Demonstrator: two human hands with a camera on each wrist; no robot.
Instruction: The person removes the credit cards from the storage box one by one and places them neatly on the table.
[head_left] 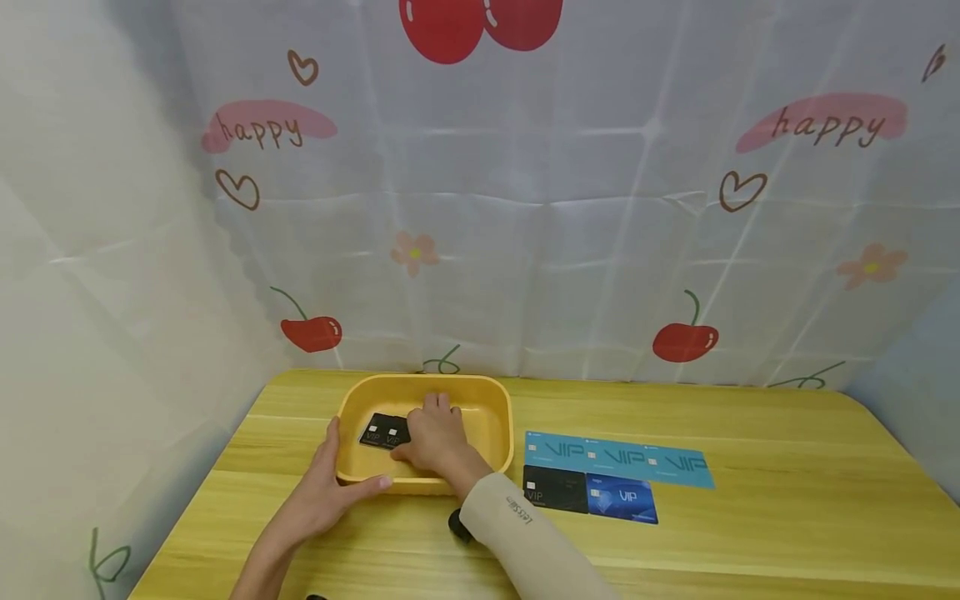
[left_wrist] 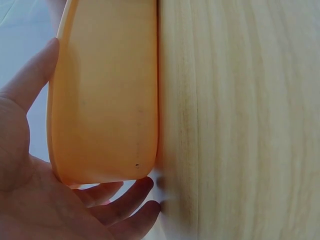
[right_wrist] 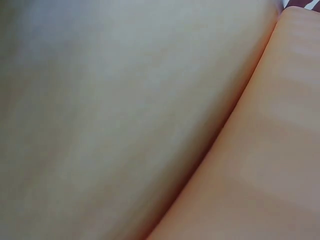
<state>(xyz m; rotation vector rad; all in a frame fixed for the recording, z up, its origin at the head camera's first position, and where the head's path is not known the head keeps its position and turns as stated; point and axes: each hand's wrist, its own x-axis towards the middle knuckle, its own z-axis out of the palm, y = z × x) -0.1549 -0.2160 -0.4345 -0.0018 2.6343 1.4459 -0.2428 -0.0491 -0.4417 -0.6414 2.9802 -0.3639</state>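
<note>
My left hand (head_left: pixel 326 487) grips the near left corner of a yellow plastic basin (head_left: pixel 501 429), thumb along the near rim and fingers on the left side. In the left wrist view, the fingers (left_wrist: pixel 132 197) bend around the end of the basin. Two overlapping black VIP cards (head_left: pixel 378 431) lie inside on the basin's floor. Over their right end reaches my right hand (head_left: pixel 435 437), its fingers bent down into the basin; I cannot tell whether it pinches a card. The right wrist view shows only the basin's outer wall (right_wrist: pixel 270 165) against the wood.
Right of the basin, three light blue VIP cards (head_left: pixel 622 457) lie in a row. Below them are a black VIP card (head_left: pixel 555 488) and a dark blue one (head_left: pixel 622 498), side by side on the wooden table (head_left: pixel 780 533). A patterned white curtain (head_left: pixel 525 275) hangs behind.
</note>
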